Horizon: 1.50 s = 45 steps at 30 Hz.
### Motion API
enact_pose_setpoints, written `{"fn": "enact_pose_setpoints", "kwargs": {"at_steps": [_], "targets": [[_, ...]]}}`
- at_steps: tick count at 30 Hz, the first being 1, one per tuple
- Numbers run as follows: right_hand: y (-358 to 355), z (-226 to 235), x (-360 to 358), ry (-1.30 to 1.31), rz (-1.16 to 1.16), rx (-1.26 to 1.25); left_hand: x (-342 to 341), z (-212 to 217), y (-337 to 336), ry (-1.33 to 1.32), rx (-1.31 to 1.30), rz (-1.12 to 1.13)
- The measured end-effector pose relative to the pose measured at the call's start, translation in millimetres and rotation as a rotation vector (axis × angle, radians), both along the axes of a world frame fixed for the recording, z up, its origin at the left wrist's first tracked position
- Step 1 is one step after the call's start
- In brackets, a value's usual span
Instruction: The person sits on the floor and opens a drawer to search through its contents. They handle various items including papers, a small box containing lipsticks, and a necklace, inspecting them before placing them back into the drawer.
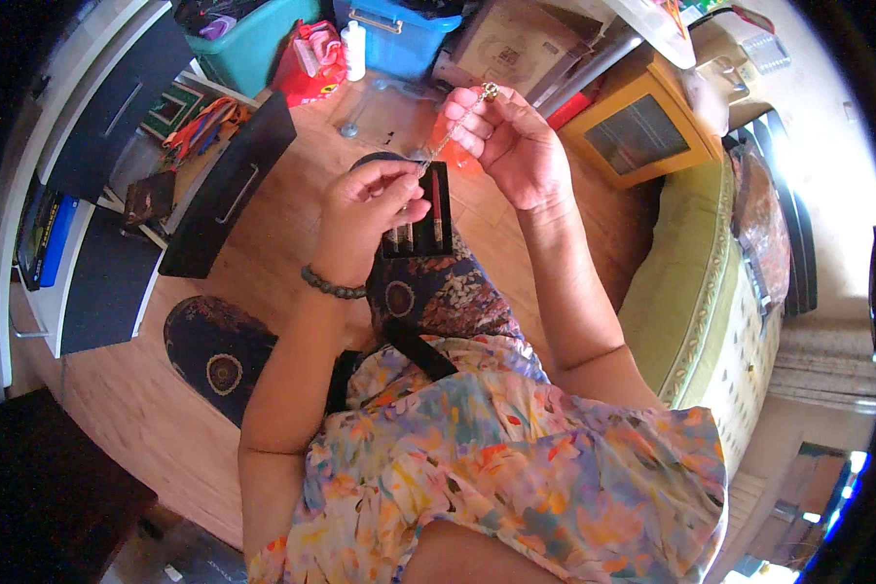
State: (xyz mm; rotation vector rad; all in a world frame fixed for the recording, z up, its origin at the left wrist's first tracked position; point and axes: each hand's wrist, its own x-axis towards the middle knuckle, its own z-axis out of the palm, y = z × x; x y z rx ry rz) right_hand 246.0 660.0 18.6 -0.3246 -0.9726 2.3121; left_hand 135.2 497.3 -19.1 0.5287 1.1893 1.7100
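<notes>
Far left, a dark-fronted cabinet [117, 107] stands with a drawer [236, 190] pulled out, its front jutting toward the person's legs; orange straps [204, 127] lie in there. Behind it, a teal bin [253, 54], a red bag [311, 76], a white bottle [354, 51] and a blue bin [399, 44], all in a row! Now the left hand [360, 209], dark bracelet [331, 284] at the wrist, fingers pinched on the lower end of a thin chain [445, 144]. Under it, on the patterned trouser leg [433, 297], a black case [449, 234] with slim sticks inside, and that left hand blocks part of it. Up slants the chain, bridging the two hands, to the right hand [516, 146], fingers curled and gripping the upper end by a gold-toned clasp [490, 91]. Behind that hand, a cardboard box [511, 54]; further right, an orange cabinet [642, 127], then a green sofa [676, 263] beside the right forearm.
</notes>
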Motion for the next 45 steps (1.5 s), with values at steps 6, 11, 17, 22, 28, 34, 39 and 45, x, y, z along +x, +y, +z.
{"fn": "enact_pose_setpoints", "kwargs": {"at_steps": [6,11,17,22,28,34,39,45], "targets": [[8,-13,5,0.073,0.039,-0.019,-8,-2,-11,-0.087,-0.026,-0.014],[5,-14,7,0.052,0.016,-0.019,-10,-6,-15,-0.033,0.027,0.054],[9,-17,14,0.095,0.049,0.008,-15,-7,-17,-0.064,0.062,0.130],[10,-18,16,0.114,0.049,0.000,-22,-10,-21,-0.220,0.165,0.121],[14,-20,19,0.088,0.036,-0.007,-21,-6,-24,-0.256,0.202,0.113],[13,-18,19,0.083,-0.007,-0.070,-22,-11,-24,-0.287,0.226,0.135],[14,-18,22,0.108,-0.002,-0.063,-22,-8,-24,-0.301,0.210,0.147],[9,-9,20,0.088,-0.018,-0.058,-18,-9,-21,-0.153,0.218,0.118]]}}
